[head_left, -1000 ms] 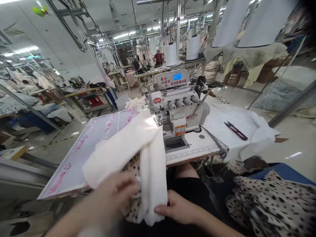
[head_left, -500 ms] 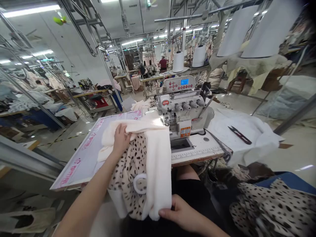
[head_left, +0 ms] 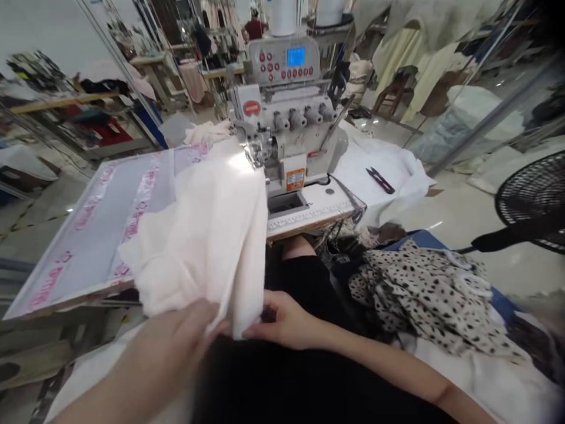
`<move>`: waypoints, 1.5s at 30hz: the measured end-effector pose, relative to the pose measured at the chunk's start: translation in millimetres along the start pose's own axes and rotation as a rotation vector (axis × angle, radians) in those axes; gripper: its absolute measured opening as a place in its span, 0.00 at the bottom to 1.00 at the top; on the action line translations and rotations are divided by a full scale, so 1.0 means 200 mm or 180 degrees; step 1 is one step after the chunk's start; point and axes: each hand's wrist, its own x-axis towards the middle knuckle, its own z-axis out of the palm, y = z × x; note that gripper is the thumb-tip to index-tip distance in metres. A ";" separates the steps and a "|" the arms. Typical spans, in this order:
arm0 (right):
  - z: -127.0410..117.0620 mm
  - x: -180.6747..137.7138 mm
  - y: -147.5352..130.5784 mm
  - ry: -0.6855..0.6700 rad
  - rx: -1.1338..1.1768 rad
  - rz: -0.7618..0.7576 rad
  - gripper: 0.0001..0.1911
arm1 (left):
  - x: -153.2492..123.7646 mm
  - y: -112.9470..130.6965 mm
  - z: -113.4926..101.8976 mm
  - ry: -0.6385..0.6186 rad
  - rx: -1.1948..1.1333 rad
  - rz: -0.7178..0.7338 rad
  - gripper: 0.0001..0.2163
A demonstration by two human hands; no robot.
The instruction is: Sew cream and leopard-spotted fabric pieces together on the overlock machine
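Cream fabric (head_left: pixel 198 218) stretches from under the needle area of an overlock sewing machine (head_left: pixel 286 123) down toward my lap. My left hand (head_left: pixel 189 330) is closed on its lower edge, somewhat blurred by motion. Close by on the right, my right hand (head_left: pixel 282 321) pinches the fabric's lower right corner between thumb and fingers. A fold runs up the cloth between the two hands toward the lit presser foot, whose exact contact with the cloth is hard to make out. The spotted side of the cloth is out of sight here.
Thread snips (head_left: pixel 380 181) lie on white cloth right of the machine. Spotted fabric (head_left: pixel 424 288) is heaped on a blue surface at my right, near a black fan (head_left: pixel 534 206). A plastic-covered table (head_left: pixel 101 218) extends left. A person (head_left: pixel 255 28) is in the background.
My left hand has come down from the upper cloth to its lower edge, beside my right hand. Cream fabric now covers the spotted part and white ring. The view has tilted downward.
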 end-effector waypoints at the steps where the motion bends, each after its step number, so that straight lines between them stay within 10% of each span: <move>1: 0.01 -0.01 -0.01 -0.0115 -0.0011 -0.0076 0.17 | -0.01 0.05 0.06 0.0058 -0.0016 0.0106 0.07; 7: 0.03 -0.11 -0.01 -0.0249 -0.0390 -0.0110 0.14 | -0.03 0.11 0.27 0.0506 0.0027 0.0419 0.07; 19: 0.11 -0.17 -0.09 0.0909 -0.0145 -0.0358 0.16 | -0.08 0.18 0.23 0.1119 0.0032 0.1006 0.09; 45: 0.12 -0.23 -0.24 0.0503 -0.0499 -0.0007 0.08 | -0.08 0.21 0.25 0.0705 0.0511 0.1316 0.09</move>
